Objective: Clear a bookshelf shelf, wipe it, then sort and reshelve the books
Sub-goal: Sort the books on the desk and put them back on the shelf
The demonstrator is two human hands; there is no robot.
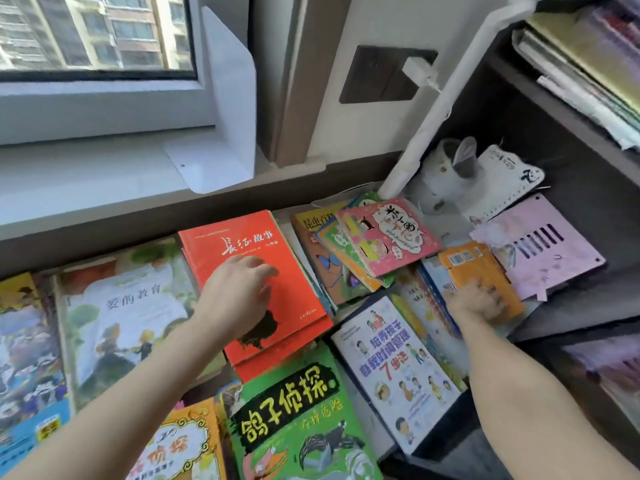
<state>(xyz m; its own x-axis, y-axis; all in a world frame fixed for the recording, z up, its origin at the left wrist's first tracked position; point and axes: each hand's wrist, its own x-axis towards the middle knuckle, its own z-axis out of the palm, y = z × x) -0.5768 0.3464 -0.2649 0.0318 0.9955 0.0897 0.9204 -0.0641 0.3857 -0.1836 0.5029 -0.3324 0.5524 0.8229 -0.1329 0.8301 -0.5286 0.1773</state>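
My left hand (239, 292) rests on the red book (298, 285), fingers loosely bent, holding nothing. My right hand (479, 301) has its fingers curled down onto the orange book (474, 261) at the mouth of the shelf (585, 306). Blur hides whether it pinches, so I cannot tell.

I judge this to be sorting. To do it well, I get the thumb under the orange book's near edge and lift it flat without dragging, because it lies on slanted books left of the hand. The pink book (388, 233) beyond that hand sits askew on its pile and could slide. There is bare shelf board to the right of the right hand. On its near side, the white book (394, 368) lies close beside my forearm.
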